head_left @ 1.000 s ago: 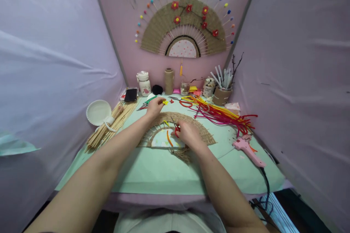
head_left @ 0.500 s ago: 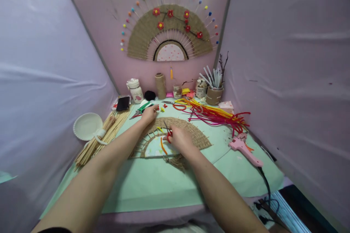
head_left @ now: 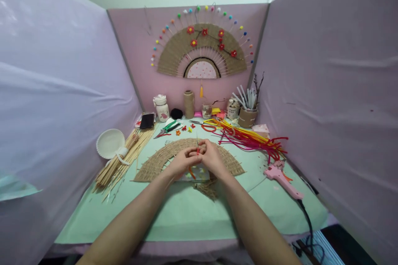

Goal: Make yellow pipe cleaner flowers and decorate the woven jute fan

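Note:
My right hand (head_left: pixel 212 157) is closed around small red-handled scissors (head_left: pixel 197 143), their thin blade pointing up and away. Against it, my left hand (head_left: pixel 183 161) has its fingertips pressed together by the red handle; what they pinch, if anything, is hidden. Both hands hover over a woven twine fan (head_left: pixel 149 167) lying on the table, covering much of its middle. Under them an orange strip (head_left: pixel 192 172) shows against the fan's pale patterned base. Beyond the fan lie small flower shapes: an orange one (head_left: pixel 178 132), a yellow one (head_left: pixel 190 129) and red ones (head_left: pixel 184 128).
Green-handled pliers (head_left: pixel 171 126) and orange-handled scissors (head_left: pixel 208 127) lie behind. Red and yellow fuzzy stems (head_left: pixel 248 138) and a corded pink glue gun (head_left: pixel 282 180) are right. Left are bundled sticks (head_left: pixel 115 165) and a white bowl (head_left: pixel 110 143). A finished fan (head_left: pixel 174 49) hangs behind.
My left hand has drawn back from the small flower shapes to meet my right hand, uncovering an orange one. The scissors now point more upright. The view has tilted up.

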Motion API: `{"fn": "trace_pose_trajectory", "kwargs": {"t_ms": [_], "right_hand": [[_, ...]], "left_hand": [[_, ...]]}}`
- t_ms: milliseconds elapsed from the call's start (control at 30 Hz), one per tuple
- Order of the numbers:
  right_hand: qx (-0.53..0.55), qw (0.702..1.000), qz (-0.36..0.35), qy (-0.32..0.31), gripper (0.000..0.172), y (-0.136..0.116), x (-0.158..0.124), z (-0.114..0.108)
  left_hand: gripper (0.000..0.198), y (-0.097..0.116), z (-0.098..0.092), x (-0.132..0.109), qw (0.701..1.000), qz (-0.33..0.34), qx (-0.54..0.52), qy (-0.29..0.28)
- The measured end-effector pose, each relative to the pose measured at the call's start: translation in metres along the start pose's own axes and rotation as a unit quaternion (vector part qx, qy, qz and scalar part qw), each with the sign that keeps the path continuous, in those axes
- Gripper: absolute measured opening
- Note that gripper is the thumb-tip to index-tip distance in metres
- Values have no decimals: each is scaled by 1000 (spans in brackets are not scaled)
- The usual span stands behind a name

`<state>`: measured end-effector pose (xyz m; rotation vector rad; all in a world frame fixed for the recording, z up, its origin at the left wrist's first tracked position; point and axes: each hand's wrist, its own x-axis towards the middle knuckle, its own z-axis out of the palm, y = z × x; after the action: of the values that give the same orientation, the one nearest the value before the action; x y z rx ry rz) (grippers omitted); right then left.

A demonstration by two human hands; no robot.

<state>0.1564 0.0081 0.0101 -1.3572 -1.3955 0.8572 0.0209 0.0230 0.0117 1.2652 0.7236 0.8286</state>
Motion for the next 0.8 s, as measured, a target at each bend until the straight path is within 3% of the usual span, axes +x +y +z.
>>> {"fn": "trace_pose_trajectory", "kwargs": {"t_ms": [267,500,633,800], "right_hand": [[47,994,-11,-102,32,-2,1,-7],[-4,996,-57,-73,37,2,1,0],[47,996,-24,-74,39,-1,-2,3],[151,980,-26,-131,37,-10,-4,-1]], "left_hand": [[28,-2,-2,-1,998,20,17,61],[32,11,-2,-13,980,72,188,6],[25,10,-2,-13,966,89,241,36],[31,9,-8,-12,981,100,153,62]]}}
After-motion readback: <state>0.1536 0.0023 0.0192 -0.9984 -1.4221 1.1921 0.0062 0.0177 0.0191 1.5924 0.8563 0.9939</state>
